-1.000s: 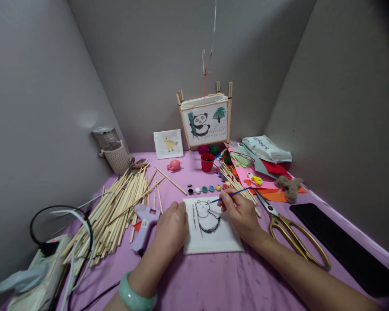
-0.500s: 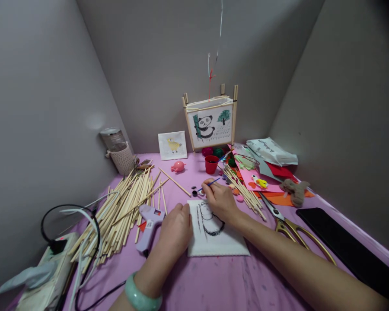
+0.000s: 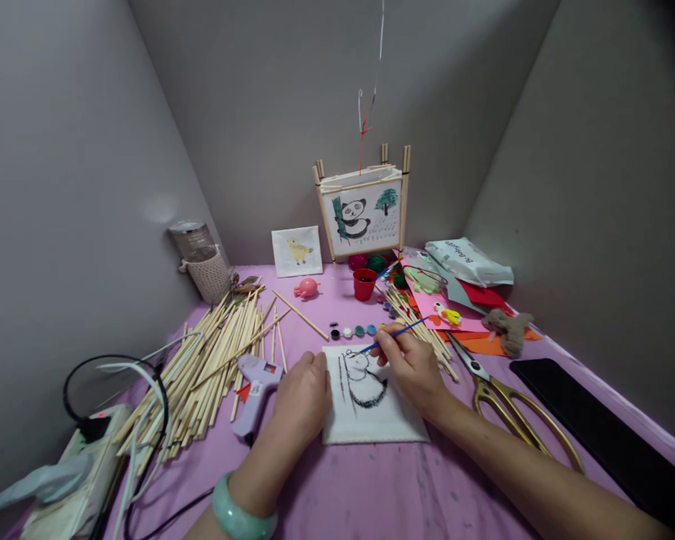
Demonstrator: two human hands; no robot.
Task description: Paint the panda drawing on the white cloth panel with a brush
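A white canvas (image 3: 371, 429) lies on the purple table, bearing a black outline of a panda beside upright strokes. My right hand (image 3: 410, 367) pinches a thin blue paintbrush (image 3: 397, 335), its tip over the upper part of the drawing. Against the canvas's left edge rests my left hand (image 3: 304, 394), fingers curled together; whether anything is under them is hidden. Just beyond the canvas sits a row of small paint pots (image 3: 359, 331), with black, white, green and blue showing. A red cup (image 3: 364, 285) of dark liquid stands behind them.
Wooden sticks (image 3: 225, 367) and a glue gun (image 3: 255, 394) lie left, near a power strip with cables. Gold-handled scissors (image 3: 498, 390) and a black slab (image 3: 585, 427) lie right. At the back stand a panda lantern (image 3: 363, 217) and a chick picture (image 3: 297, 252).
My right hand has moved back from the paint pots, right and toward me, bringing the brush tip over the drawing. My left hand stays at the canvas edge.
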